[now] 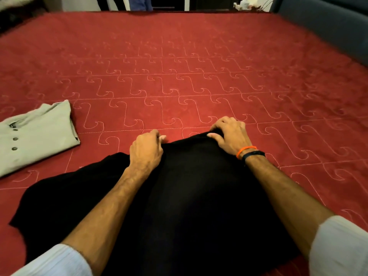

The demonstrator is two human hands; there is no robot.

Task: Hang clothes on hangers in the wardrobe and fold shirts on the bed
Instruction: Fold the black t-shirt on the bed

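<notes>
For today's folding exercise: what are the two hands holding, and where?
Both the left hand and right hand grip the black garment along its far edge.

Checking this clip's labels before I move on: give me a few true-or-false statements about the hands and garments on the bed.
1. Both hands grip the far edge of the black fabric garment. True: left hand and right hand each hold it.
2. The folded grey buttoned shirt lies under the black garment. False: it lies apart, to the left.
3. The bed cover is blue. False: the quilted bedspread is red.
4. The right wrist carries an orange band. True.
</notes>
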